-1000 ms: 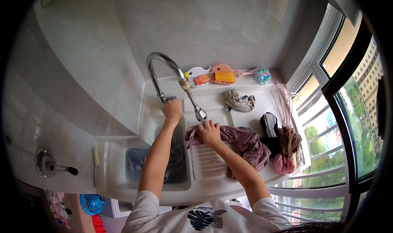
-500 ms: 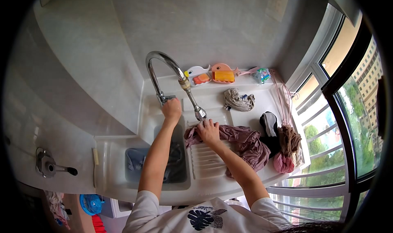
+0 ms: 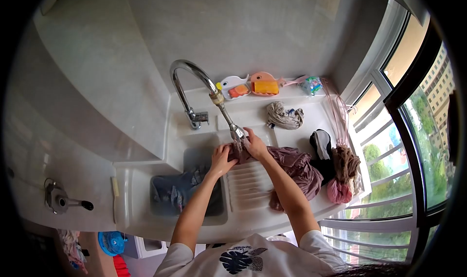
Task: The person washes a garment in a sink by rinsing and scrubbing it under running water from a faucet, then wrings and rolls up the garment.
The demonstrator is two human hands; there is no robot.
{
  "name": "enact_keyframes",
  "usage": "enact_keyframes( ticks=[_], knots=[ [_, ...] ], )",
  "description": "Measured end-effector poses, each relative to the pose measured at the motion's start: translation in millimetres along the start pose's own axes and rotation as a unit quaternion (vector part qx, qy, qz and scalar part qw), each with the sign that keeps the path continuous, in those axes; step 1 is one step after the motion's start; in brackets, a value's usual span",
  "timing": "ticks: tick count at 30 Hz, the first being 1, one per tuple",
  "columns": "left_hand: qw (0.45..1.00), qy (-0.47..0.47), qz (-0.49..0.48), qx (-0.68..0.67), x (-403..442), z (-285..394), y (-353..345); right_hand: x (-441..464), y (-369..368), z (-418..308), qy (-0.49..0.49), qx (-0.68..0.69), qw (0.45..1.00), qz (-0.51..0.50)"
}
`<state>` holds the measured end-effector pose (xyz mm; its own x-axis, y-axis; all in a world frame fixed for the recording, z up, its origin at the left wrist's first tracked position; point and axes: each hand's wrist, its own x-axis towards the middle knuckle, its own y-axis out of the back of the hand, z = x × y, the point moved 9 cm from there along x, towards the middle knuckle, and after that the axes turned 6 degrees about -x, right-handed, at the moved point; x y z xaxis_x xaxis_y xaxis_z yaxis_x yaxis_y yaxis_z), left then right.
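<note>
Far to the left of the faucet [image 3: 187, 69], a metal lever fixture [image 3: 59, 200] is sitting on the pale surface. Nearer the faucet but still well to its left, a long pale brush [image 3: 115, 187] is lying along the counter's edge. Just below and left of the faucet, the basin [image 3: 187, 155] is holding bluish-grey fabric [image 3: 177, 187]. Directly under the faucet's nozzle, the left hand [image 3: 222, 161] is bending its fingers over the near end of the mauve cloth [image 3: 296, 169], gripping it. Below the nozzle, a ridged washboard area [image 3: 249, 185] is running towards the person. Right beside the nozzle, the right hand [image 3: 255, 144] is curving partly open against the cloth; how firmly it is gripping is hard to tell. The mauve cloth is stretching from under the nozzle out to the right of the faucet, its bulk bunching on the counter [image 3: 248, 231].

Behind and right of the nozzle, a white whale-shaped dish [image 3: 232, 81] and a salmon one [image 3: 263, 77] are holding soap. Farther right of the faucet, a twisted grey cloth [image 3: 284, 116] is lying, with a plastic bag [image 3: 311, 86] resting behind it. Farthest right, black-and-white fabric [image 3: 322, 148], brown fabric [image 3: 346, 163] and a pink bundle [image 3: 339, 191] are sitting close together, below thin pink hangers [image 3: 339, 116].
</note>
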<state>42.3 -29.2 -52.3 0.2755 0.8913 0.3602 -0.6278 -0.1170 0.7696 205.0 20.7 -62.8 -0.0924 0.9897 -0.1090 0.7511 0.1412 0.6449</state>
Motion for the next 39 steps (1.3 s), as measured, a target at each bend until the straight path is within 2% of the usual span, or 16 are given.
enact_keyframes(
  ticks=[2, 5, 9, 10, 12, 16, 19, 21, 23, 24, 26, 27, 30, 32, 34, 39],
  knots=[
    [1.000, -0.023, 0.000, 0.017, 2, 2, -1, -12, 15, 18, -0.036, 0.068, 0.997, -0.019],
    [0.932, 0.159, 0.003, -0.326, 9, -21, 10, -54, 35, -5, 0.234, -0.161, 0.958, 0.028],
    [0.585, 0.325, 0.148, -0.728, -7, -75, -12, -60, 54, 4, 0.089, -0.116, 0.989, -0.019],
    [0.572, 0.332, 0.157, -0.734, -11, -80, -14, -61, 64, -1, 0.088, -0.116, 0.989, -0.017],
    [0.706, 0.326, 0.157, -0.608, -20, -90, -11, -63, 85, 9, 0.030, 0.153, 0.987, 0.038],
    [0.840, 0.266, 0.163, -0.445, -16, -85, 3, -67, 73, 11, 0.227, -0.242, 0.934, 0.130],
    [0.988, 0.052, 0.011, -0.144, -1, -2, 7, -49, 64, 23, 0.148, -0.054, 0.987, 0.033],
    [0.996, 0.033, -0.029, -0.073, -3, 19, -7, -54, 59, 14, 0.087, -0.050, 0.994, 0.041],
    [0.999, -0.002, -0.023, -0.039, 7, 26, -4, -70, 59, -17, 0.166, -0.328, 0.921, 0.130],
    [0.982, 0.062, -0.039, -0.173, 13, 19, 1, -69, 67, -22, 0.163, -0.328, 0.921, 0.132],
    [0.942, 0.095, 0.034, -0.321, 21, 6, 17, -55, 53, 8, -0.010, -0.113, 0.987, -0.113],
    [0.912, 0.118, 0.060, -0.388, 22, -2, 25, -59, 55, 8, -0.008, 0.133, 0.986, -0.104],
    [0.844, 0.138, 0.050, -0.516, 33, -6, 42, -53, 66, 6, 0.044, 0.304, 0.948, -0.082],
    [0.829, 0.123, 0.093, -0.537, 42, -3, 64, -47, 74, 2, 0.115, 0.288, 0.951, -0.015],
    [0.831, 0.129, 0.087, -0.534, 48, -12, 63, -52, 76, 7, -0.040, 0.286, 0.957, -0.036],
    [0.891, 0.122, 0.010, -0.438, 42, -34, 10, -55, 77, -8, 0.072, -0.036, 0.996, 0.047]
  ],
)
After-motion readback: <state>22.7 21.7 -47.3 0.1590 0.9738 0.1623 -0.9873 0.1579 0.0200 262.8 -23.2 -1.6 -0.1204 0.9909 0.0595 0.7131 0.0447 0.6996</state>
